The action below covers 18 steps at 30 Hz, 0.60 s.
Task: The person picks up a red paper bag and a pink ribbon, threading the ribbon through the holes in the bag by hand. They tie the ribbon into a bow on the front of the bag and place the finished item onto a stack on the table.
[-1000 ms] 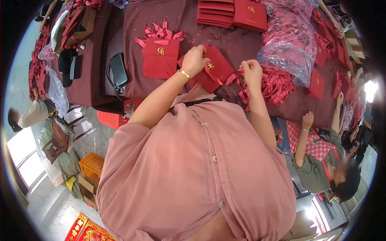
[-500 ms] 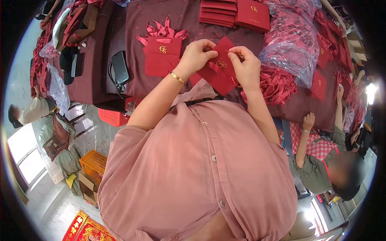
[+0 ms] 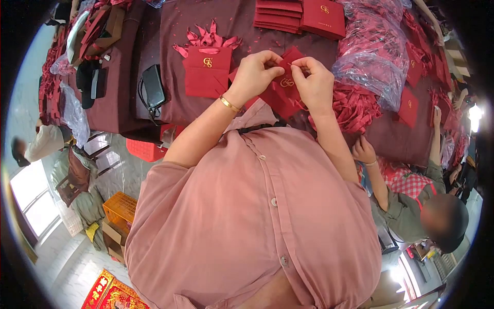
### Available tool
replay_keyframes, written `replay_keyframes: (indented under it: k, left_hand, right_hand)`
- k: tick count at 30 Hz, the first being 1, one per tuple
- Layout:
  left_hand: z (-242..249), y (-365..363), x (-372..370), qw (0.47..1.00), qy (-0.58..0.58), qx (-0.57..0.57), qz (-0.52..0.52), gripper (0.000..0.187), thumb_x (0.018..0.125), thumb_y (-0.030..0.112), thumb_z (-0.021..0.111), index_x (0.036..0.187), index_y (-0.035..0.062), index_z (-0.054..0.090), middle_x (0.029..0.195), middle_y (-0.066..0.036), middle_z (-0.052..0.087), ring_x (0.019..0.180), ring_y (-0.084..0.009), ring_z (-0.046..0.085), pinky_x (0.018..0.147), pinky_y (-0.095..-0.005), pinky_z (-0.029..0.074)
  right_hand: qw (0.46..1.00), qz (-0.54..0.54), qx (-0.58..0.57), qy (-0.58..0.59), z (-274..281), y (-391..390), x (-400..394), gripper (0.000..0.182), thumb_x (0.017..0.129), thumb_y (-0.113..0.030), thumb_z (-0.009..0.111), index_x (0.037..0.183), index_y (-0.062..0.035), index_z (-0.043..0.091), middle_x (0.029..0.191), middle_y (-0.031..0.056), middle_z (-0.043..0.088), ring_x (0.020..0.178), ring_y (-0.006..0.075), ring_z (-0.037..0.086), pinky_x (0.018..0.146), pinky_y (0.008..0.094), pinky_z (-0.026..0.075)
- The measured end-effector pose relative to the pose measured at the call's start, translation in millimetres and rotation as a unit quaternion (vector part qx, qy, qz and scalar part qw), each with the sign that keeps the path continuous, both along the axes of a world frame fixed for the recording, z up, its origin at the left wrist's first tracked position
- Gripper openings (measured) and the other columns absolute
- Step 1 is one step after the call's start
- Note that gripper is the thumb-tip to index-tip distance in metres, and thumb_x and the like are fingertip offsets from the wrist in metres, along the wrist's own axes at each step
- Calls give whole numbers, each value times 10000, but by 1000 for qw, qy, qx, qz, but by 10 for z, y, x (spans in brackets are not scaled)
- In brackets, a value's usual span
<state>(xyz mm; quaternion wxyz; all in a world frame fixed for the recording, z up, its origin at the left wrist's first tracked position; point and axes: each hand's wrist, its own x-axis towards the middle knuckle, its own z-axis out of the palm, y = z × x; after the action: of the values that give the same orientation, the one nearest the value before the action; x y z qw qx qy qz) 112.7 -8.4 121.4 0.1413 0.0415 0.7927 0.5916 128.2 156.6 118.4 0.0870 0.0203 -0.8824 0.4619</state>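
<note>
A small red gift bag (image 3: 288,93) with a gold monogram hangs tilted between my hands, in front of my body. My left hand (image 3: 257,74), with a gold bangle at the wrist, pinches near its upper edge, thumb against fingers. On the other side my right hand (image 3: 314,85) has thumb and forefinger pressed together at the same edge. Whether a ribbon end sits between the fingertips is too small to tell. To the left, a stack of red bags (image 3: 207,69) lies flat, with pink-red ribbons (image 3: 208,37) fanned out from its top.
A loose ribbon heap (image 3: 355,108) and plastic-wrapped ribbon bundles (image 3: 373,51) lie right. Red bags are stacked (image 3: 278,15) at the back. A phone (image 3: 153,85) rests left on the dark tablecloth (image 3: 172,110). At right, a co-worker's hand (image 3: 364,152) reaches the table edge.
The bag between my hands has tipped slightly, and both my hands stay close together at its edge. The co-worker's hand has moved left along the table edge, toward the ribbon heap.
</note>
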Motion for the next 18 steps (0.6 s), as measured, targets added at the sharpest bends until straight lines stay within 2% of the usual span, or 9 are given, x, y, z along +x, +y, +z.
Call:
replay_keyframes:
  k: [2,6,8,9,11,13,14,17,18]
  left_hand:
    - [51,27,34,999,32,-24,1,161,804,37,668,951,-24,648,839,-62,680,738,-82,609,650,-241,498]
    - [58,17,48,983,152,-97,-23,173,767,46,680,930,-11,656,852,-128,679,742,-198,653,665,-298,507]
    - [47,4,51,972,200,-117,-34,180,755,49,684,925,-4,658,854,-139,673,748,-240,657,670,-316,509]
    - [28,-2,54,965,223,-131,-42,187,745,52,688,923,2,659,850,-141,668,758,-265,652,674,-328,510]
    - [7,6,66,957,247,-145,-50,193,736,55,691,921,8,661,845,-143,664,769,-289,647,678,-340,511]
    - [0,34,83,948,283,-134,-63,137,707,63,659,838,24,647,800,-145,652,773,-325,625,705,-406,497]
    - [-8,32,91,948,283,-134,-63,137,707,63,659,838,24,647,800,-145,652,773,-325,625,705,-406,497]
    - [-6,38,90,959,254,-119,-46,153,724,57,667,871,19,657,794,-144,657,752,-293,646,679,-371,509]
    - [19,42,98,977,190,-86,-37,167,746,52,681,905,6,656,806,-123,665,722,-232,642,658,-328,505]
  right_hand:
    - [998,4,48,50,-2,-3,-8,120,787,-102,678,860,-8,667,770,99,676,659,144,643,631,273,508]
    - [1000,-5,5,-1,11,-14,-36,116,791,-95,667,848,5,665,728,78,667,646,131,635,626,261,505]
    - [990,-7,-91,-112,6,10,-55,108,796,-83,654,836,17,662,693,44,647,616,107,609,591,239,488]
    - [990,-6,-91,-112,-8,26,-69,108,796,-83,654,836,17,662,693,44,647,616,107,609,591,239,488]
    - [955,-1,-183,-231,-49,65,-97,95,797,-72,646,837,13,656,689,16,628,594,81,573,553,215,458]
    - [940,9,-228,-255,-82,83,-109,91,804,-66,643,853,10,649,691,16,624,588,76,561,549,209,448]
    - [921,19,-272,-278,-92,86,-106,88,811,-60,640,868,7,642,693,17,620,582,72,550,545,202,437]
    - [925,51,-284,-248,-98,102,-93,91,838,-68,638,896,2,630,716,10,618,624,70,566,594,196,451]
    - [925,51,-284,-248,-100,124,-104,91,838,-68,638,896,2,630,716,10,618,624,70,566,594,196,451]
